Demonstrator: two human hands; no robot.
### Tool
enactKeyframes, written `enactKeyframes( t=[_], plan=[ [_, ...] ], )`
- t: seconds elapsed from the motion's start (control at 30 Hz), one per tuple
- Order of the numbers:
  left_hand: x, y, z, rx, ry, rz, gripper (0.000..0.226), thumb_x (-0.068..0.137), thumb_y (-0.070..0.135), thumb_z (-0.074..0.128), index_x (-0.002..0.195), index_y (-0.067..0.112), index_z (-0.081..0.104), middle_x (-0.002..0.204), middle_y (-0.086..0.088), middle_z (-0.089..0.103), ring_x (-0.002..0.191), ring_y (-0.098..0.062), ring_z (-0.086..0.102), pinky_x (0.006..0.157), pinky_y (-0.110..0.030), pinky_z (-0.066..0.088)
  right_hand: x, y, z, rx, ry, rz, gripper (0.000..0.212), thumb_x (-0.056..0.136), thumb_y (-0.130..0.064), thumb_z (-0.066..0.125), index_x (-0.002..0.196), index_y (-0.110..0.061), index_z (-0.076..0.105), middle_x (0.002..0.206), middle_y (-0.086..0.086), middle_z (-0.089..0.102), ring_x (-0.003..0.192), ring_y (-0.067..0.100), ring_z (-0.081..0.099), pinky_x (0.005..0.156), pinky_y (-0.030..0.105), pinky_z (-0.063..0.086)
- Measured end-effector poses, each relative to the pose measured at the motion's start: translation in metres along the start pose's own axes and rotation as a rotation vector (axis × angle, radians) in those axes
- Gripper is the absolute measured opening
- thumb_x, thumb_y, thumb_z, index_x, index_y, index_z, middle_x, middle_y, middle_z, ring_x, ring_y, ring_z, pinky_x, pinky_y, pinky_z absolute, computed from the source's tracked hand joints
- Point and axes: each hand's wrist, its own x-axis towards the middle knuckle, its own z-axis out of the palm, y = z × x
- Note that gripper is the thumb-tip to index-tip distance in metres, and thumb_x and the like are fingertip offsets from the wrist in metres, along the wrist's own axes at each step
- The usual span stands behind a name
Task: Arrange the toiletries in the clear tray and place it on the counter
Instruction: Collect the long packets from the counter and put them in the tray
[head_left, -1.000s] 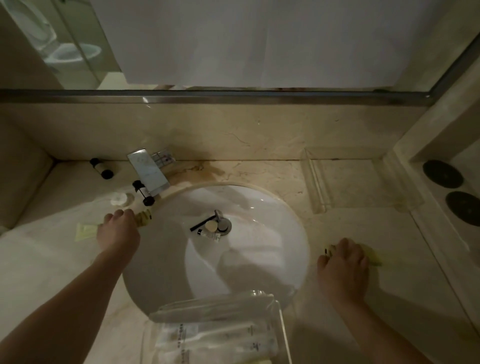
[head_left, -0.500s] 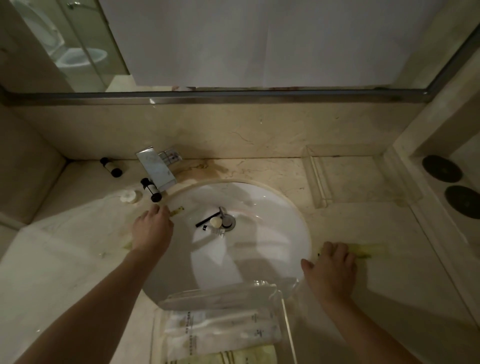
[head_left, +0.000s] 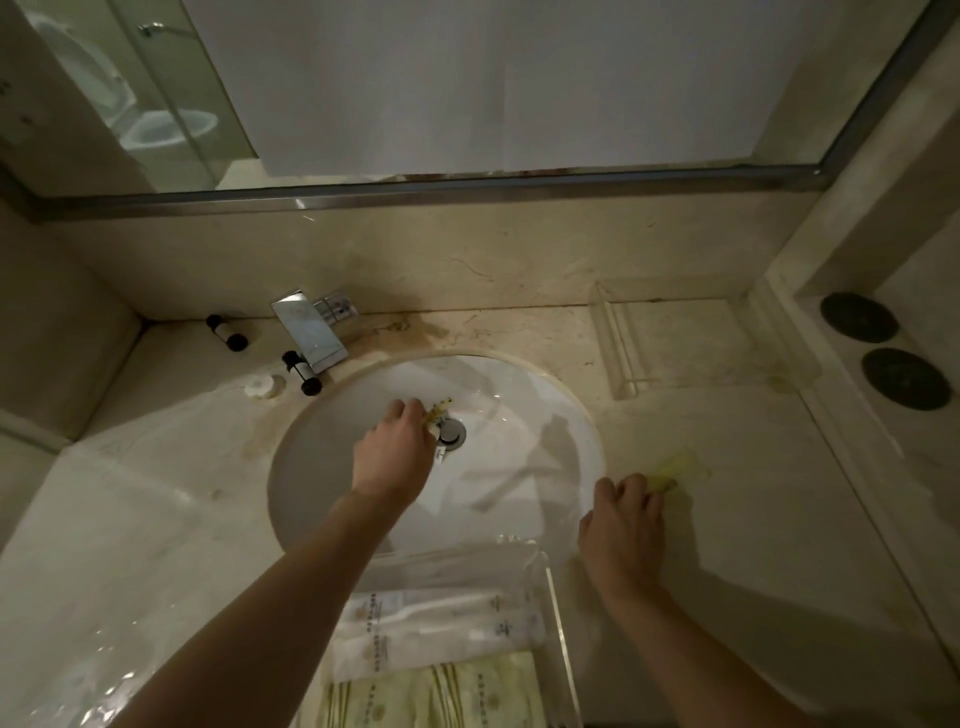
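View from above a marble counter (head_left: 156, 519) with a round white sink (head_left: 519, 415) at its middle. The left hand (head_left: 395, 457) reaches over the basin, its fingers curled round a small yellowish packet (head_left: 439, 408) just beside the metal drain (head_left: 452, 434); a small white item lies under the hand, too hidden to name. The right hand (head_left: 623, 525) rests on the counter right of the sink, fingers pinching a pale green sachet (head_left: 675, 470) (its far end lies flat on the marble). The clear tray (head_left: 558, 623) sits at the near edge of the counter, between the two forearms, holding white sachets (head_left: 441, 629) and, nearer, a striped green packet (head_left: 441, 696). A second clear tray (head_left: 613, 338) stands at the far right against the wall. Far left: a chrome tap (head_left: 309, 332), two small black-capped bottles (head_left: 227, 331) (head_left: 301, 372) lying on their sides, one just beside the tap, and a white round item (head_left: 258, 386) near them. Two dark discs (head_left: 857, 317) sit on the right ledge.
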Motion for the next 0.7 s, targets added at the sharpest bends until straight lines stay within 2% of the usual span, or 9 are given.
enactKeyframes(
  t=[0.17,0.37,0.43,0.5,0.53,0.57,0.63,0.7],
  plan=[
    [-0.01,0.019,-0.011,-0.095,0.004,-0.017,0.006,0.094,0.016,0.037,0.094,0.013,0.042,0.084,-0.011,0.059,0.066,-0.029,0.046,0.06,-0.035,0.036,-0.004,-0.004,-0.01,0.071,-0.021,-0.039,0.036,0.053,-0.004,0.082,0.083,-0.006,0.062,0.093,0.016,0.056,0.075,0.036,0.056,0.049,0.035,0.05],
    [-0.011,0.036,-0.035,-0.317,-0.018,-0.126,0.016,0.098,0.023,0.035,0.099,0.009,0.043,0.078,-0.008,0.052,0.071,-0.028,0.047,0.062,-0.037,0.038,0.01,-0.022,-0.042,0.198,0.157,-0.073,0.018,0.074,0.001,0.067,0.089,-0.001,0.057,0.089,0.017,0.06,0.068,0.033,0.06,0.043,0.031,0.043],
    [-0.01,0.042,-0.046,-0.458,-0.025,-0.144,0.014,0.098,0.02,0.037,0.1,0.008,0.043,0.073,-0.002,0.051,0.066,-0.021,0.05,0.057,-0.031,0.04,0.018,-0.028,-0.054,0.331,0.223,-0.072,0.006,0.085,0.0,0.056,0.089,0.001,0.052,0.086,0.018,0.058,0.062,0.034,0.059,0.043,0.03,0.038],
    [-0.009,0.046,-0.058,-0.715,-0.063,-0.2,0.008,0.098,0.015,0.038,0.098,0.007,0.043,0.07,0.001,0.056,0.06,-0.014,0.055,0.048,-0.021,0.043,0.027,-0.034,-0.071,0.559,0.203,0.018,0.004,0.093,-0.006,0.046,0.089,-0.004,0.046,0.084,0.016,0.058,0.064,0.035,0.059,0.049,0.035,0.044],
    [-0.008,0.047,-0.062,-0.871,-0.101,-0.238,0.008,0.098,0.013,0.039,0.099,0.006,0.044,0.073,-0.003,0.062,0.064,-0.02,0.062,0.051,-0.025,0.052,0.032,-0.036,-0.078,0.672,0.16,0.088,0.006,0.095,-0.009,0.043,0.089,-0.007,0.043,0.082,0.015,0.059,0.068,0.035,0.06,0.054,0.038,0.047],
    [-0.007,0.046,-0.066,-1.011,-0.142,-0.279,0.009,0.098,0.011,0.04,0.101,0.005,0.046,0.078,-0.01,0.067,0.072,-0.029,0.068,0.063,-0.036,0.06,0.037,-0.038,-0.085,0.778,0.116,0.146,0.006,0.095,-0.011,0.042,0.09,-0.01,0.04,0.081,0.013,0.059,0.071,0.035,0.061,0.057,0.04,0.05],
    [-0.007,0.046,-0.074,-1.161,-0.21,-0.339,0.016,0.095,0.006,0.04,0.107,0.003,0.051,0.089,-0.018,0.071,0.088,-0.037,0.069,0.083,-0.051,0.057,0.043,-0.039,-0.1,0.978,0.043,0.208,0.006,0.096,-0.01,0.042,0.091,-0.013,0.039,0.085,0.013,0.061,0.073,0.035,0.066,0.058,0.042,0.055],
    [-0.009,0.047,-0.081,-1.249,-0.267,-0.351,0.017,0.095,0.003,0.04,0.106,0.002,0.053,0.092,-0.02,0.069,0.087,-0.037,0.067,0.087,-0.053,0.055,0.047,-0.04,-0.112,1.167,-0.042,0.238,0.007,0.097,-0.008,0.038,0.095,-0.013,0.041,0.097,0.014,0.06,0.072,0.034,0.069,0.051,0.034,0.057]
  ],
)
